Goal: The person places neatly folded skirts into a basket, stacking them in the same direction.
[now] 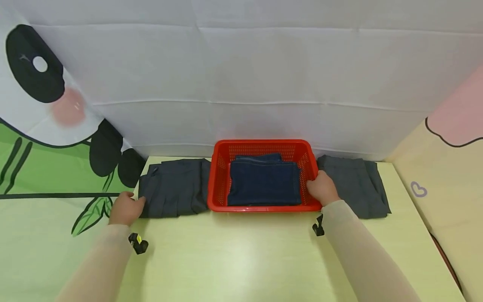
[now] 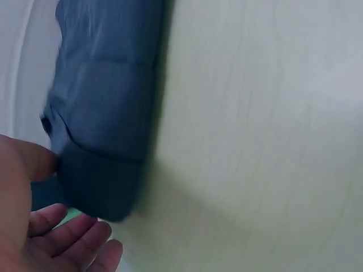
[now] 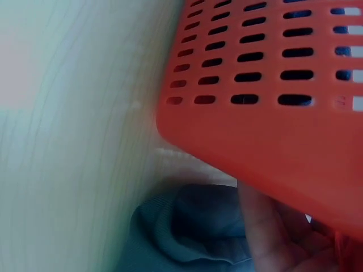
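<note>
A red plastic basket (image 1: 264, 208) holds folded dark blue jeans (image 1: 264, 183). My right hand (image 1: 323, 188) grips the basket's right rim, and in the right wrist view its fingers (image 3: 264, 226) reach under that rim. At the basket's left lies a folded dark grey garment (image 1: 175, 188), perhaps trousers. My left hand (image 1: 126, 208) is at that garment's left end. In the left wrist view the thumb (image 2: 39, 161) touches the cloth (image 2: 108, 130), while the other fingers lie loosely bent past its end, not closed on it.
Another folded grey garment (image 1: 352, 186) lies to the basket's right, partly behind my right hand. All this is on a pale yellow table (image 1: 241, 256). A white cloth backdrop (image 1: 264, 84) hangs close behind the basket, with printed cloth on the left (image 1: 41, 167) and right (image 1: 445, 184).
</note>
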The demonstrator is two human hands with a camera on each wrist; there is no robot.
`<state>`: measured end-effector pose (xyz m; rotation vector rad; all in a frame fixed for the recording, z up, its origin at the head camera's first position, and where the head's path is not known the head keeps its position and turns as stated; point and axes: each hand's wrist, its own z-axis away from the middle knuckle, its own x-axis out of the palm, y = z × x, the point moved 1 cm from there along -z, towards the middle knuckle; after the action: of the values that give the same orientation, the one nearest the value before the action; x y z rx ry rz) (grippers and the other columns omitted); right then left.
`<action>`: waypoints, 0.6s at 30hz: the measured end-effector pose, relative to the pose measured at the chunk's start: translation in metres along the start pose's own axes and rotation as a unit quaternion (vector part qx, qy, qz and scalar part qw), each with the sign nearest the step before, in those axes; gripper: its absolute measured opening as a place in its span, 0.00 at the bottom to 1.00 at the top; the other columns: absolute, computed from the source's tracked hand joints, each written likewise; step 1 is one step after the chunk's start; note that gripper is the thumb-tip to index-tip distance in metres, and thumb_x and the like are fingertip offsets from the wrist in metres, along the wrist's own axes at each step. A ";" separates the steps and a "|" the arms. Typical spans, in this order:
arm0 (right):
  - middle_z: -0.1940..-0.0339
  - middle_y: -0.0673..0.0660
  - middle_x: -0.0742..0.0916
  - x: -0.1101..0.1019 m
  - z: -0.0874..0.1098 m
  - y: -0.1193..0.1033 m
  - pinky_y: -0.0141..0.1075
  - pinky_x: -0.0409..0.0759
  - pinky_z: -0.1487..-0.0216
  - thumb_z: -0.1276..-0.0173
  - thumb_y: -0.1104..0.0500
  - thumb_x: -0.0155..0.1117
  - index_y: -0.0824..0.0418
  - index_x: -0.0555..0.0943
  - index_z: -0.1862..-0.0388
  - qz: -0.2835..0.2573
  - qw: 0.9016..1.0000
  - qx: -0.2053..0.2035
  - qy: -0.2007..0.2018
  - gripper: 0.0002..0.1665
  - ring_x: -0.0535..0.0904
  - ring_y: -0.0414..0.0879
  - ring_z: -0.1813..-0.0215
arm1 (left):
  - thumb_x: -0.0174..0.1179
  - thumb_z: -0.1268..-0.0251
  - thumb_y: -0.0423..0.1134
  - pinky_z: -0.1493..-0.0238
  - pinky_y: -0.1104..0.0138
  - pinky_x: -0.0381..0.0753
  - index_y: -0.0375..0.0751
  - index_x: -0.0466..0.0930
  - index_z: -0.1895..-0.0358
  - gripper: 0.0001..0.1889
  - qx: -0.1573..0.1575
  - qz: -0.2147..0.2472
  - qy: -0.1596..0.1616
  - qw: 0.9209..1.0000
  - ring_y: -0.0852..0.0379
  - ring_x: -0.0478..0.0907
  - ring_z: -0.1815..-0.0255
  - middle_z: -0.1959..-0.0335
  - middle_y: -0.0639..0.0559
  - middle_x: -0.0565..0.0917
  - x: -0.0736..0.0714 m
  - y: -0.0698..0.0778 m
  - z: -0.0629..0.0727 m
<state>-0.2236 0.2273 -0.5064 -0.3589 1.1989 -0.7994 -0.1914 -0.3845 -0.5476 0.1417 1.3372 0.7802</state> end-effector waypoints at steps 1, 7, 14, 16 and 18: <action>0.45 0.73 0.80 0.000 0.000 0.000 0.56 0.81 0.45 0.24 0.59 0.50 0.76 0.66 0.35 0.000 1.000 0.001 0.002 0.27 0.80 0.65 0.48 | 0.49 0.23 0.53 0.41 0.37 0.73 0.17 0.60 0.29 0.38 -0.016 0.009 0.000 1.000 0.23 0.70 0.38 0.36 0.19 0.69 0.001 -0.004 -0.003; 0.44 0.74 0.81 0.000 0.002 0.002 0.57 0.82 0.46 0.25 0.60 0.49 0.76 0.66 0.35 0.003 1.000 0.003 0.009 0.26 0.82 0.65 0.48 | 0.48 0.26 0.64 0.31 0.39 0.67 0.20 0.60 0.27 0.46 -0.069 0.083 -0.004 0.994 0.25 0.64 0.31 0.30 0.21 0.65 0.008 -0.009 -0.014; 0.45 0.73 0.81 0.001 0.001 0.000 0.57 0.83 0.47 0.26 0.61 0.50 0.75 0.67 0.35 0.000 1.000 0.004 0.009 0.26 0.82 0.65 0.49 | 0.48 0.27 0.65 0.30 0.40 0.67 0.13 0.59 0.29 0.50 -0.071 0.008 -0.049 0.996 0.22 0.63 0.31 0.31 0.17 0.63 0.006 0.006 -0.010; 0.45 0.73 0.81 0.001 0.001 -0.002 0.56 0.83 0.47 0.26 0.61 0.50 0.75 0.67 0.35 0.000 1.000 0.004 0.007 0.26 0.82 0.65 0.50 | 0.48 0.28 0.66 0.30 0.40 0.67 0.10 0.56 0.29 0.52 -0.079 -0.002 -0.057 0.995 0.23 0.63 0.30 0.31 0.16 0.62 0.005 0.009 -0.009; 0.45 0.73 0.81 0.001 0.001 -0.003 0.57 0.83 0.47 0.26 0.61 0.50 0.75 0.67 0.35 -0.001 1.000 0.005 0.004 0.26 0.82 0.65 0.50 | 0.50 0.29 0.65 0.29 0.41 0.66 0.09 0.54 0.29 0.53 -0.093 0.001 -0.061 0.994 0.23 0.62 0.29 0.30 0.16 0.61 0.004 0.009 -0.010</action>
<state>-0.2239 0.2240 -0.5050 -0.3487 1.2024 -0.8088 -0.2041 -0.3788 -0.5486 0.0418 1.1430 0.8809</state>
